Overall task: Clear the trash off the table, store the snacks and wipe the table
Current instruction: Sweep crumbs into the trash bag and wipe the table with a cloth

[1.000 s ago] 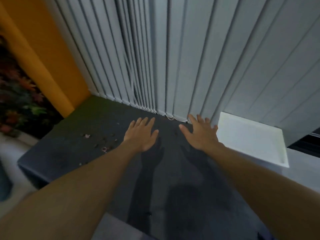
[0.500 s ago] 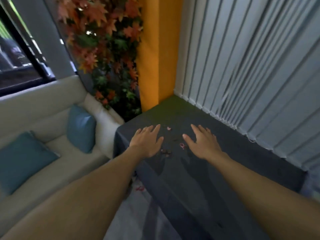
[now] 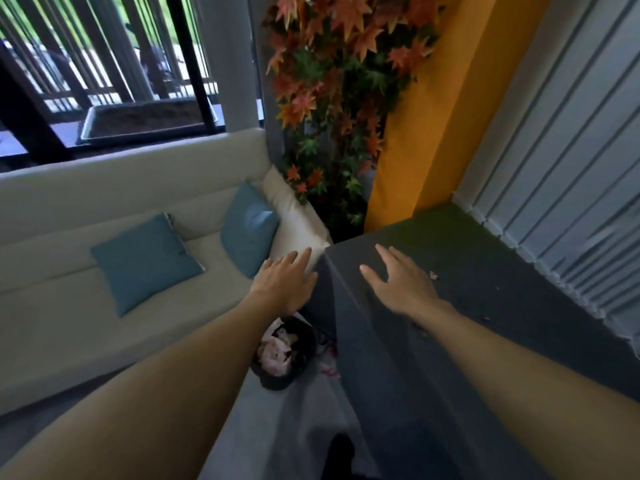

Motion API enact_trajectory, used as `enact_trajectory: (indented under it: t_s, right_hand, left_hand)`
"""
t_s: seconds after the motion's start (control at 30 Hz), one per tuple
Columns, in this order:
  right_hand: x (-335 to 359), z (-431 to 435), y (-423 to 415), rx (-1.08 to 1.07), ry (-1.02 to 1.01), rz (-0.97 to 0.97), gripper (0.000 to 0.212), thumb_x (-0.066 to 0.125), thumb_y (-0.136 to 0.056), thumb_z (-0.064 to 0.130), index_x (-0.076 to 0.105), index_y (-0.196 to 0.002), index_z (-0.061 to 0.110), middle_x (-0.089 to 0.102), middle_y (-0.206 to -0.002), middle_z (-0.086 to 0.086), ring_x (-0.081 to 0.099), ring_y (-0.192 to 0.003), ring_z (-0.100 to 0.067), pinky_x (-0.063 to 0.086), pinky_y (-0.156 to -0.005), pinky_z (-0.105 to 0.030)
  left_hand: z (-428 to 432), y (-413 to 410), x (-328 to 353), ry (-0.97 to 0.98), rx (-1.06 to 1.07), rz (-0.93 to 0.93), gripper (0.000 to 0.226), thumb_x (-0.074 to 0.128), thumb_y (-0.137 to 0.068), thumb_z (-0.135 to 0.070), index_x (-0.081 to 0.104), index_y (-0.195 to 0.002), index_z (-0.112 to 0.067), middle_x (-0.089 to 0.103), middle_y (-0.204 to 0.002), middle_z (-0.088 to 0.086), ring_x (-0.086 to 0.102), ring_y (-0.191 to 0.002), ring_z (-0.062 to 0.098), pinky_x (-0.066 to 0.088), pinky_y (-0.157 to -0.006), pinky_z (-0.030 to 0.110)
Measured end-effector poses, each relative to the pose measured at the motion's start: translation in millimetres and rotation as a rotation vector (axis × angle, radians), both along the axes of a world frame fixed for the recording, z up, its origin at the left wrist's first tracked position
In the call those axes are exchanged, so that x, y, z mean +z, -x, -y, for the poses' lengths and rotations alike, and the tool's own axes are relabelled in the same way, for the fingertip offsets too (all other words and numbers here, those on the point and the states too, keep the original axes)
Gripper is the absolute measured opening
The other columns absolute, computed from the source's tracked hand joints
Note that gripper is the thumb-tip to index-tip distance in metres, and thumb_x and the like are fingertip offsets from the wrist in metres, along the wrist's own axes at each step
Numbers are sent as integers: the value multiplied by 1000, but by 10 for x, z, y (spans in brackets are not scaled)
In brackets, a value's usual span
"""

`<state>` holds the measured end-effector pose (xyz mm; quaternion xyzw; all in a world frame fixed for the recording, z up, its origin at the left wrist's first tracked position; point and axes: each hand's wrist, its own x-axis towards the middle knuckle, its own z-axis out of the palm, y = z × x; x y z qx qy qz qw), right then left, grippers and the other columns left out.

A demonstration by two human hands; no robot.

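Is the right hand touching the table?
Cannot tell: the head view looks down on the right hand over the table; neither contact nor gap shows.

Reaching forward with both bare forearms, palms down.
Holding the left hand flat, fingers straight and together, just off the table's left edge near the far corner; spreading the right hand above the top inside that corner, thumb out, gripping nothing.
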<state>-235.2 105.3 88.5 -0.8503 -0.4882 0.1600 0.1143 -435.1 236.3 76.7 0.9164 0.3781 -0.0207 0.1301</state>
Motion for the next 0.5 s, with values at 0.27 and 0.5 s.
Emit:
enact_trajectory:
  t_s: [0.27,0.5]
  right_hand:
    - [-312,-1010,91,142,8,-83,73,32,-95,69,18,-156,31,17,-163,4,20,-149,-21,28,-115,-44]
    - [-837,-1841,118,245,33,-152,69,37,-97,62,25,-154,26,27,-159,2,30,-144,-21,33,-113,-41]
  left_hand:
    - [-652,196,-281,52,152,-24,64,30,-103,-51,14,-159,-25,32,-159,4,45,-135,33,38,-106,45]
    - [-1236,254,-707,163,288,-67,65,30,-103,-51,12,-160,-24,28,-162,3,40,-140,31,37,-106,45]
